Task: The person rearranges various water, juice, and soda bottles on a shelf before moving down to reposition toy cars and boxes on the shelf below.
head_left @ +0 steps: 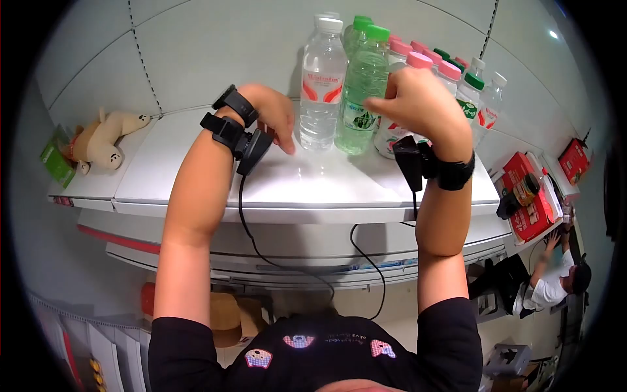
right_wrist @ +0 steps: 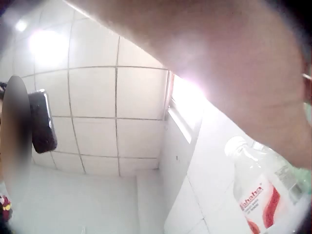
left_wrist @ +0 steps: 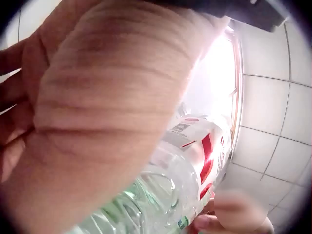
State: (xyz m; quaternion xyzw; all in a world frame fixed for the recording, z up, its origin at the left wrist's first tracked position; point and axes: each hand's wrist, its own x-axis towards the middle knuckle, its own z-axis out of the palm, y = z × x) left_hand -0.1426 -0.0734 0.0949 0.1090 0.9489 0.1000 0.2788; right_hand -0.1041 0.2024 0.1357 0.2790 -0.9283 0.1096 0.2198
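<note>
My left hand (head_left: 271, 114) hangs beside a clear water bottle (head_left: 322, 85) with a red and white label, its fingers pointing loosely down and holding nothing. My right hand (head_left: 424, 98) bends over the front of the bottle group. Its thumb reaches in front of a green-capped bottle (head_left: 366, 85) of pale green drink. Behind this hand stands a white bottle with a pink cap (head_left: 419, 60). The right fingertips are hidden, so I cannot tell what they hold. The left wrist view shows the clear bottle's label (left_wrist: 207, 158) beyond the left hand (left_wrist: 107, 97).
Bottles with pink, green and white caps crowd the back right of the white shelf (head_left: 313, 189). A plush toy (head_left: 108, 140) and a green box (head_left: 57, 157) lie at the far left. Cables hang below the wrists. Red boxes (head_left: 522, 196) and another person (head_left: 552, 287) are at right.
</note>
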